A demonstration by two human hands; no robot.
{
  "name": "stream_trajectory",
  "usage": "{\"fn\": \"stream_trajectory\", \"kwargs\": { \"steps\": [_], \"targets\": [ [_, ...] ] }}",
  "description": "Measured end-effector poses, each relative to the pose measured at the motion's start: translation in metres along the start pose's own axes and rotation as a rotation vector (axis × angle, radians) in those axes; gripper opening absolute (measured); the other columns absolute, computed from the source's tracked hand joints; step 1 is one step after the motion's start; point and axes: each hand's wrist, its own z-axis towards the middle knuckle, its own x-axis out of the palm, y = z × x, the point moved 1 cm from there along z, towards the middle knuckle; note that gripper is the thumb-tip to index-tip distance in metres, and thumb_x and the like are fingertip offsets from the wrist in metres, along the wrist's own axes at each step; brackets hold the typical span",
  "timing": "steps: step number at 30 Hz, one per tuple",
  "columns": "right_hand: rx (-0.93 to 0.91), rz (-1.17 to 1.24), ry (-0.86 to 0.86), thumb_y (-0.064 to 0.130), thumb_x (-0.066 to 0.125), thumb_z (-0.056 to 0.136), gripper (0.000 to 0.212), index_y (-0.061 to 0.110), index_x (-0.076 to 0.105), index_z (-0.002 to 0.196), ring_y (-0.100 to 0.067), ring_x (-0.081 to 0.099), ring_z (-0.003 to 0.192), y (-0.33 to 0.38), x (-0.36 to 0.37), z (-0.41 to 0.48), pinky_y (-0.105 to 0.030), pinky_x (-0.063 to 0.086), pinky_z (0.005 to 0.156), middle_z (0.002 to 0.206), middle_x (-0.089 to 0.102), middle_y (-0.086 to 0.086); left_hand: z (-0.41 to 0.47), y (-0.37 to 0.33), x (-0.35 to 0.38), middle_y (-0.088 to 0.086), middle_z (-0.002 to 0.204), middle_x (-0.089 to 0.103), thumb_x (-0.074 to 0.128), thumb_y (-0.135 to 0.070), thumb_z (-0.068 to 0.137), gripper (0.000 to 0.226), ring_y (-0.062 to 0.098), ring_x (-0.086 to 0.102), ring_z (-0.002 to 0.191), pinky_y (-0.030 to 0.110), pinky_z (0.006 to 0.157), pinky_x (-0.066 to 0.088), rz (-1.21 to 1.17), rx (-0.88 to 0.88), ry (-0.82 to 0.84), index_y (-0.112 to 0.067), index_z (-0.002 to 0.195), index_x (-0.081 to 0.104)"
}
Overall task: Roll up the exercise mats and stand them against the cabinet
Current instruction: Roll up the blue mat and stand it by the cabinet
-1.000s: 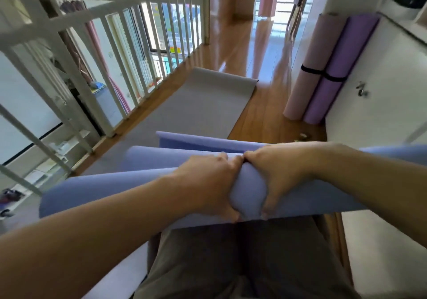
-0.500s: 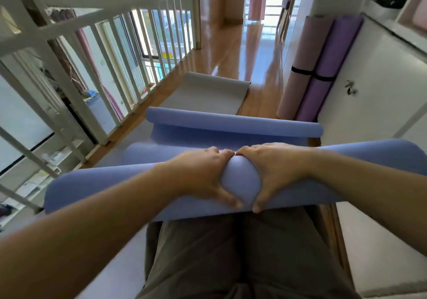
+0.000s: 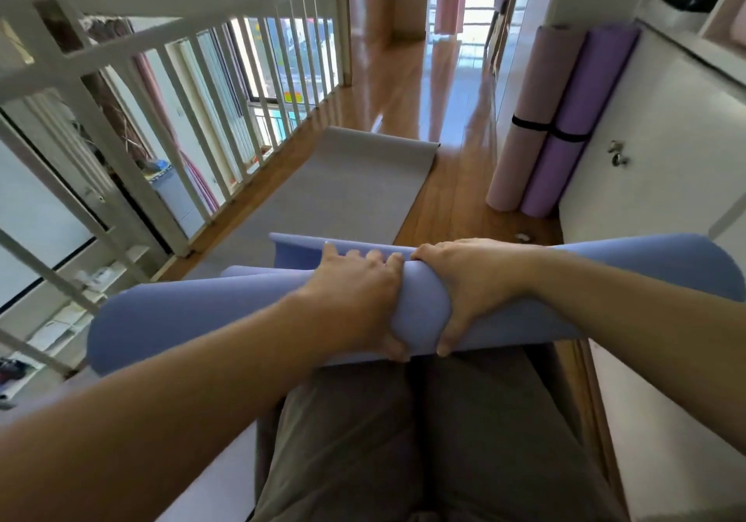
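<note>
A: What are the hands on?

B: The left hand [image 3: 355,299] and the right hand [image 3: 468,291] touch side by side at the middle of the blue mat roll [image 3: 202,315]. Each has its fingers curled over the top and its thumb underneath, gripping it. The roll is held crosswise above the person's thighs [image 3: 403,441], off the floor.

A: Fully rolled?

B: Not quite, I'd judge. A loose tail [image 3: 298,245] of the same blue mat shows just beyond the fingers, so some turns are left.

A: And the other mats?

B: A pink rolled mat [image 3: 529,118] and a purple rolled mat [image 3: 577,118], each strapped, stand leaning against the white cabinet [image 3: 666,150] on the right. Those two look done. A grey mat [image 3: 343,186] lies flat on the wooden floor [image 3: 403,77] ahead, unrolled.

A: Room to move?

B: It's a narrow passage, with the white railing [image 3: 193,118] on the left and the cabinet on the right. The roll seems to span most of it. I'd tip the roll upright before turning toward the cabinet. There is bare cabinet front on the near side of the standing mats.
</note>
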Motion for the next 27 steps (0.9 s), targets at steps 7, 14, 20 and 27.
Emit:
{"fn": "stream_trajectory", "kwargs": {
  "steps": [7,14,20,27],
  "targets": [
    [0.046,-0.16,-0.224,0.073,0.073,0.056,0.109,0.027,0.028,0.144,-0.019,0.048,0.12,0.006,0.017,-0.005,-0.037,0.037,0.104,0.136,0.048,0.003,0.004,0.014,0.006,0.0,0.138,0.046,0.067,-0.072,0.066,0.102,0.021,0.047,0.124,0.037,0.105,0.037,-0.142,0.03,-0.095,-0.026,0.146,0.024],
    [-0.008,-0.139,-0.299,0.075,0.072,0.053,0.103,0.025,0.037,0.136,-0.019,0.054,0.112,0.0,0.013,0.004,-0.04,0.046,0.095,0.128,0.055,0.001,0.016,0.022,-0.005,-0.002,0.131,0.052,0.067,-0.072,0.065,0.096,0.02,0.051,0.118,0.038,0.103,0.038,-0.178,0.0,-0.024,-0.028,0.142,0.032],
    [-0.034,-0.182,-0.335,0.075,0.07,0.056,0.098,0.026,0.039,0.135,-0.018,0.054,0.111,-0.004,0.02,0.0,-0.037,0.044,0.096,0.125,0.056,0.002,-0.002,-0.004,0.02,0.003,0.138,0.046,0.061,-0.071,0.071,0.1,0.022,0.047,0.124,0.043,0.11,0.032,0.003,-0.028,-0.312,-0.02,0.146,0.021],
    [-0.111,-0.157,-0.138,0.07,0.077,0.054,0.098,0.031,0.037,0.135,-0.011,0.056,0.105,0.007,-0.013,-0.014,-0.032,0.049,0.09,0.122,0.057,0.011,-0.018,0.002,-0.011,-0.002,0.133,0.052,0.062,-0.071,0.07,0.092,0.018,0.052,0.119,0.038,0.102,0.039,-0.09,0.025,-0.224,-0.023,0.141,0.032]
  ]
}}
